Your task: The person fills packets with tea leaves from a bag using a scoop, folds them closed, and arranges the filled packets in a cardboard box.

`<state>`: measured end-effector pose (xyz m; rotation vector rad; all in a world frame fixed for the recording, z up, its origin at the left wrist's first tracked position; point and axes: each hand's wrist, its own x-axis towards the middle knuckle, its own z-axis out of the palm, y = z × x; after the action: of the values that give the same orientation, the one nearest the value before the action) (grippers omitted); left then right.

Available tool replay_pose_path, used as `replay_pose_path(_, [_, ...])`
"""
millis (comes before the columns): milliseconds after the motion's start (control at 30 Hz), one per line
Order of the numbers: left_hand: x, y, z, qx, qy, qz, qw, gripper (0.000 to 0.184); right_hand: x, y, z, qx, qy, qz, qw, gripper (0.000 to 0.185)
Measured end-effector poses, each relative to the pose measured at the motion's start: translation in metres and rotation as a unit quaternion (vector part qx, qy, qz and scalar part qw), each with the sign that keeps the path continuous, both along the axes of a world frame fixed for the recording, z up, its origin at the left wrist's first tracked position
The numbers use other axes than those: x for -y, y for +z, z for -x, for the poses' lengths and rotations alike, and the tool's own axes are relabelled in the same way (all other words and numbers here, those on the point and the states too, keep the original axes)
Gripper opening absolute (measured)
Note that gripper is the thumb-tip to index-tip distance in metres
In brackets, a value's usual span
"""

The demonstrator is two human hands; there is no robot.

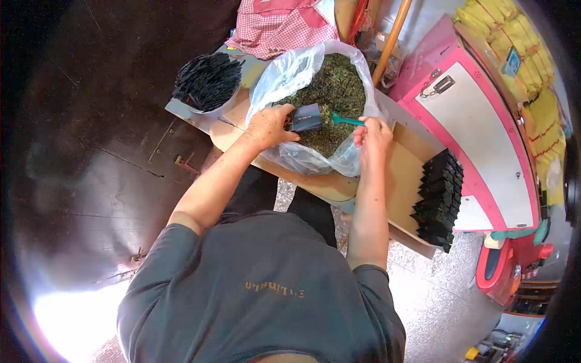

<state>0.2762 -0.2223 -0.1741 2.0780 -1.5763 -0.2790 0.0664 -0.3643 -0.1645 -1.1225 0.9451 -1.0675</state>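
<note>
My left hand (269, 128) grips a small dark packet (307, 118) with tiny lettering, tilted over a large clear plastic bag (281, 75). Inside the bag lies a heap of dried, chopped green-brown leaf (340, 81). Between the fingers of my right hand (374, 136) is the handle of a green scoop (347, 120). Some of the leaf sits at the scoop's end, right at the packet's mouth. The packet's inside is hidden from this angle.
Black packets (440, 196) stand packed together in a cardboard box (396, 181) at right. A tub of thin black pieces (209, 81) is at left. Behind are a checked cloth (281, 27), a wooden pole (393, 39), a pink-and-white cabinet (475, 115) and yellow bundles (538, 72).
</note>
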Motion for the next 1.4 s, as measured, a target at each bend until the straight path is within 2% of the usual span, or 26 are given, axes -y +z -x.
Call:
replay_pose_path(267, [0.002, 0.003, 0.002, -0.013, -0.001, -0.004, 1.0, 0.062, -0.022, 0.014, -0.017, -0.057, 0.076, 0.067, 0.993, 0.015])
replay_pose_path(367, [0.006, 0.006, 0.003, 0.008, -0.001, 0.008, 1.0, 0.062, -0.024, 0.016, -0.016, -0.078, 0.089, 0.133, 0.984, 0.013])
replay_pose_path(433, [0.012, 0.009, 0.003, 0.001, -0.012, 0.015, 1.0, 0.065, -0.024, 0.017, -0.015, -0.096, 0.114, 0.245, 0.958, 0.012])
replay_pose_path(467, [0.013, 0.011, 0.005, 0.0, -0.012, 0.015, 1.0, 0.065, -0.026, 0.021, -0.013, -0.097, 0.114, 0.245, 0.958, 0.012])
replay_pose_path(533, [0.015, 0.015, 0.01, 0.01, 0.001, 0.047, 0.999, 0.069, -0.032, 0.033, -0.01, -0.14, 0.128, 0.367, 0.911, 0.012])
replay_pose_path(567, [0.017, 0.016, 0.013, 0.009, 0.0, 0.047, 0.999, 0.069, -0.034, 0.037, -0.01, -0.141, 0.128, 0.368, 0.91, 0.012])
replay_pose_path(633, [0.02, 0.016, 0.017, 0.01, 0.017, 0.053, 0.998, 0.071, -0.038, 0.044, -0.01, -0.16, 0.152, 0.455, 0.863, 0.012])
replay_pose_path(733, [0.023, 0.007, 0.017, -0.016, 0.013, 0.09, 0.996, 0.07, -0.046, 0.051, -0.01, -0.178, 0.149, 0.484, 0.844, 0.012])
replay_pose_path(833, [0.022, -0.003, 0.012, -0.037, 0.013, 0.128, 0.991, 0.07, -0.056, 0.065, -0.004, -0.169, 0.09, 0.453, 0.87, 0.012])
replay_pose_path(900, [0.019, -0.001, 0.009, -0.045, 0.016, 0.116, 0.992, 0.07, -0.049, 0.064, 0.001, -0.131, 0.08, 0.453, 0.878, 0.012])
replay_pose_path(967, [0.017, 0.0, 0.006, -0.053, 0.018, 0.106, 0.993, 0.07, -0.046, 0.068, 0.008, -0.101, 0.03, 0.392, 0.914, 0.012])
replay_pose_path(1033, [0.018, -0.004, 0.003, -0.072, 0.014, 0.128, 0.989, 0.07, -0.037, 0.062, 0.011, -0.097, -0.001, 0.408, 0.908, 0.013])
replay_pose_path(1133, [0.017, -0.005, 0.003, -0.066, 0.014, 0.132, 0.989, 0.071, -0.022, 0.036, 0.011, -0.107, -0.017, 0.337, 0.935, 0.013])
replay_pose_path(1200, [0.019, -0.008, 0.002, -0.069, 0.012, 0.137, 0.988, 0.071, -0.015, 0.011, 0.006, -0.352, -0.067, 0.401, 0.843, 0.017])
replay_pose_path(1233, [0.019, -0.009, 0.002, -0.071, 0.012, 0.14, 0.987, 0.071, -0.01, -0.007, 0.001, -0.352, -0.066, 0.401, 0.843, 0.017])
replay_pose_path(1300, [0.016, -0.004, 0.004, -0.076, 0.014, 0.134, 0.988, 0.07, -0.006, -0.036, -0.01, -0.278, 0.019, 0.202, 0.939, 0.021])
replay_pose_path(1333, [0.015, -0.002, 0.005, -0.082, 0.016, 0.128, 0.988, 0.07, -0.01, -0.037, -0.015, -0.277, 0.019, 0.201, 0.939, 0.021])
replay_pose_path(1400, [0.015, -0.005, 0.005, -0.085, 0.012, 0.13, 0.988, 0.07, -0.015, -0.036, -0.023, -0.146, 0.028, 0.052, 0.987, 0.018])
